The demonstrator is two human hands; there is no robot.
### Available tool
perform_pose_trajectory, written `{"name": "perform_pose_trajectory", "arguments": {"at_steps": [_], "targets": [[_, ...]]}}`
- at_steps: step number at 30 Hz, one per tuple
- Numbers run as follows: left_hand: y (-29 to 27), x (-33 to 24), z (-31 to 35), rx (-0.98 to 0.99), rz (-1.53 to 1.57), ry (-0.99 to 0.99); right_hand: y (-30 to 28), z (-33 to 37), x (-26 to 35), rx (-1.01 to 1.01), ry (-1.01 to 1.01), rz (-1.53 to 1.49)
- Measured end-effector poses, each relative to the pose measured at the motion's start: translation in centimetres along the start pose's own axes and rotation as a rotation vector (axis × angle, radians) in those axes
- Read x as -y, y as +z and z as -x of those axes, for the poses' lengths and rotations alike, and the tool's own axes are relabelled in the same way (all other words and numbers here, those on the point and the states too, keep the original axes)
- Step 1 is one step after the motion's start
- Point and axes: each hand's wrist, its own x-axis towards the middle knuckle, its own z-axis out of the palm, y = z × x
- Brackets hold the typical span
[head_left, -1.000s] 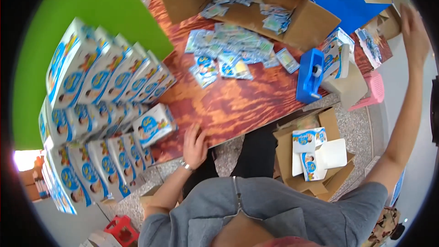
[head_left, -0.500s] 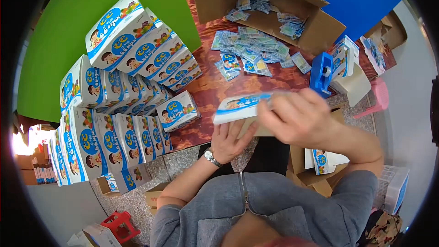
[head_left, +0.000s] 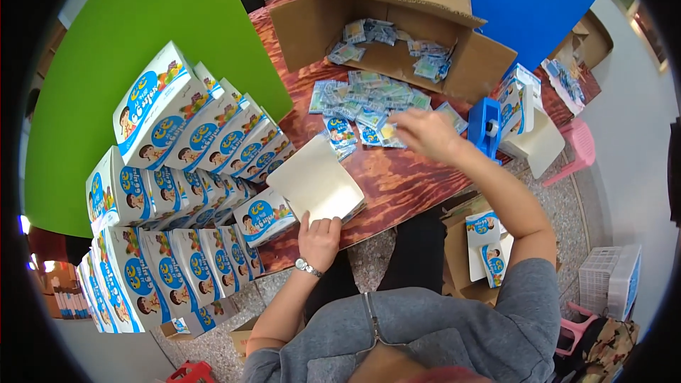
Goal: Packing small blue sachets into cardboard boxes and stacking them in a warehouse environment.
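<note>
A white carton (head_left: 312,177) with its lid raised, plain white inside, sits at the table's near edge. My left hand (head_left: 320,241), with a watch at its wrist, grips the carton's near edge, fingertips over the rim. My right hand (head_left: 429,135) hovers above the right side of a pile of small flat sachets (head_left: 376,92), fingers curled and bunched toward them. Whatever lies between those fingertips cannot be made out. Just left of the open carton lies a closed printed carton (head_left: 262,216).
Closed cartons (head_left: 170,128) are stacked high on the left, before a green board (head_left: 163,21). Behind the sachets, a cardboard box (head_left: 397,3) lies open toward me with more sachets inside. A blue tape dispenser (head_left: 485,129) stands right, beside partly open cartons (head_left: 521,103).
The carton has moved left and down to the table, its white inside now facing up. My right hand has left it and reached to the sachets. The view has shifted.
</note>
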Motion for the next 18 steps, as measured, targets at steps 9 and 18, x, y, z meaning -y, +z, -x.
{"name": "perform_pose_trajectory", "arguments": {"at_steps": [9, 18], "targets": [[-0.4, -0.6, 0.4, 0.147, -0.03, 0.068, 12.2, 0.0, -14.3, 0.211, 0.522, 0.134], [-0.5, 0.5, 1.4, 0.146, -0.033, 0.046, 16.1, 4.0, -2.8, 0.364, 0.358, 0.16]]}}
